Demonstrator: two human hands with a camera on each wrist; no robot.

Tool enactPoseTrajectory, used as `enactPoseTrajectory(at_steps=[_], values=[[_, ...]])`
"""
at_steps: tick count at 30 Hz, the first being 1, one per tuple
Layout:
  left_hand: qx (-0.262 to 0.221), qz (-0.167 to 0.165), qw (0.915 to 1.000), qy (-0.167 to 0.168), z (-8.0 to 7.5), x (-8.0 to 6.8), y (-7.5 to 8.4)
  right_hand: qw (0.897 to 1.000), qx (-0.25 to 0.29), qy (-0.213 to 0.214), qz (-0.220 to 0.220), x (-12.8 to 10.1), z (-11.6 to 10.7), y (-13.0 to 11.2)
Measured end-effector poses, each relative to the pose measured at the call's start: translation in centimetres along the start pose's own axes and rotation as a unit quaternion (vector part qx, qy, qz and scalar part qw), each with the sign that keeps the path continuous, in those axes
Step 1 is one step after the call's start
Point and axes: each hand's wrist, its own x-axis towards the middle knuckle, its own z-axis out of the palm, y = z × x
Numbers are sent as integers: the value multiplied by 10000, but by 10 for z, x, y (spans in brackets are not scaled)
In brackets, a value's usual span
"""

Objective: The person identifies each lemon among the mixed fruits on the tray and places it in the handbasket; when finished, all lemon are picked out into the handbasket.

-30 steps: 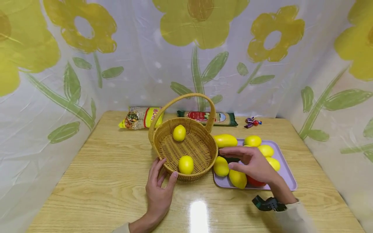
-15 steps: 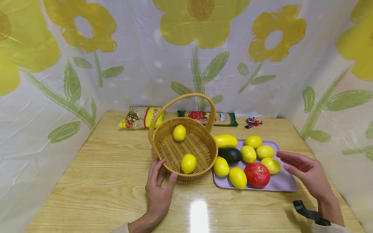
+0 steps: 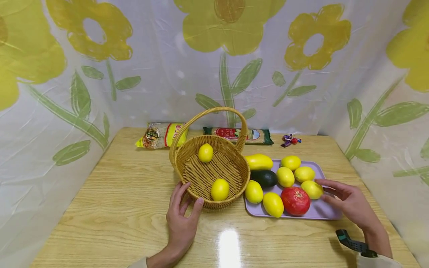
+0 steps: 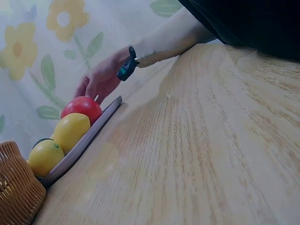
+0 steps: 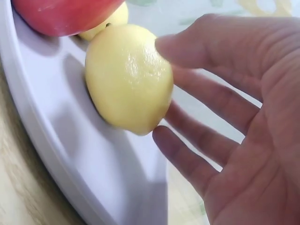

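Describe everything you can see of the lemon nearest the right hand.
The lemon is pale yellow, oval, with a smooth, slightly glossy, dimpled skin. It lies on its side at the right of the lilac tray, just beside the red pomegranate. The right hand is open around it, fingers spread close by; actual contact cannot be told.

Right hand (image 3: 348,203) left the tray's (image 3: 326,214) middle, swung out right, now closing on the rightmost lemon (image 3: 312,189). Front lemon in the basket (image 3: 219,189) rolled slightly right.
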Motion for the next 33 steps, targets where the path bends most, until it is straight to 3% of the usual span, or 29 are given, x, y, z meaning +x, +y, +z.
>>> enactPoseTrajectory(at_steps=[6, 19, 23, 28, 33], values=[[0, -5, 10000, 20, 0, 0, 1, 9992, -333, -178, 158, 3, 4, 4], [46, 19, 10000, 53, 0, 0, 2, 9945, -873, -112, 569, 3, 5, 6], [56, 9, 10000, 54, 0, 0, 2, 9964, -602, 9, 601, -2, -3, -1], [67, 14, 9999, 74, 1, 0, 1, 9984, 464, 223, 230, 2, -4, -22], [72, 19, 9999, 108, 1, -1, 2, 9989, 324, -165, -291, 22, 14, -59]])
